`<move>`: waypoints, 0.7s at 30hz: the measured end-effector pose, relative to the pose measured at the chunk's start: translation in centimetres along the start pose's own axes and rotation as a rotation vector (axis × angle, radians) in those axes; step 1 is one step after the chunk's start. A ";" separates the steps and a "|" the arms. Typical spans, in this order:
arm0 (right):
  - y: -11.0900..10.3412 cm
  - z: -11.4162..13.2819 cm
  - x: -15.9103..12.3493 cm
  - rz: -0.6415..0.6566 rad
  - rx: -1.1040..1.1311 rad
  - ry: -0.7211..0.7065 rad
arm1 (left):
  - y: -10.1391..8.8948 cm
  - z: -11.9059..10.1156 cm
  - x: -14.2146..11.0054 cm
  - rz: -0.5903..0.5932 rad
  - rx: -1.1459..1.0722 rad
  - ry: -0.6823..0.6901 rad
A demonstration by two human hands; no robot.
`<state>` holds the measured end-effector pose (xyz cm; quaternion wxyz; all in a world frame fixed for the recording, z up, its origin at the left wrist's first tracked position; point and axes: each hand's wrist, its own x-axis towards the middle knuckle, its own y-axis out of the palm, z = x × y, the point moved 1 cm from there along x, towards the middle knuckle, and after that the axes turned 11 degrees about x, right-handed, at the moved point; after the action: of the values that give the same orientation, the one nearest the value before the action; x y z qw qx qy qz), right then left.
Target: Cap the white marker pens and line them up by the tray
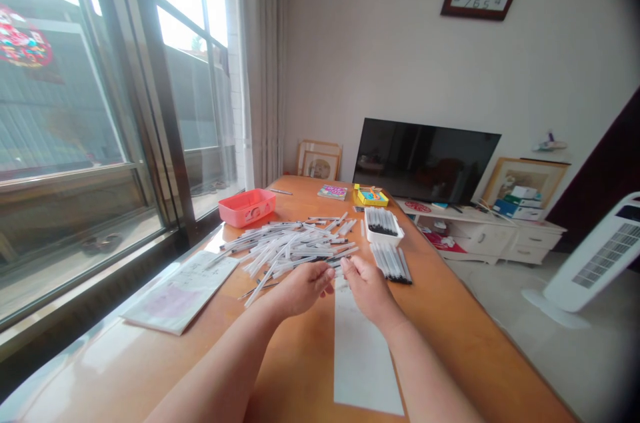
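Note:
My left hand and my right hand are close together over the table, each with thumb and fingertips pinched. Whatever lies between the fingertips is too small and blurred to make out. Just beyond them spreads a loose pile of pale, translucent pen parts, some with dark ends. To the right of the pile, a neat row of similar pens with black ends lies side by side. Behind that row stands a white basket holding more of them. Under my right hand runs a long white paper strip.
A red plastic basket stands at the back left of the wooden table. A booklet lies near the left edge by the window. Farther back are a purple book and a yellow box.

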<state>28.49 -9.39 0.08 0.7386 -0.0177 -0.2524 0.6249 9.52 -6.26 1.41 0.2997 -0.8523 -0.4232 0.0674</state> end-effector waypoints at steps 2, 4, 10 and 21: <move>0.0 0.0 0.1 -0.021 0.000 -0.005 | -0.1 -0.2 -0.1 0.027 0.069 -0.034; 0.2 -0.2 0.2 -0.027 0.024 0.019 | -0.2 -0.4 -0.1 0.019 0.149 -0.043; 1.2 -1.5 0.4 -0.080 0.066 0.132 | 0.0 -2.0 0.0 -0.171 0.533 -0.066; 0.8 -1.4 0.4 -0.191 -0.038 0.067 | 0.5 -2.5 -0.2 -0.132 0.631 0.007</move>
<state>28.38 -8.47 -1.30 0.8024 -0.0285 -0.2397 0.5458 10.63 -7.78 3.15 0.5544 -0.6885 -0.4346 0.1726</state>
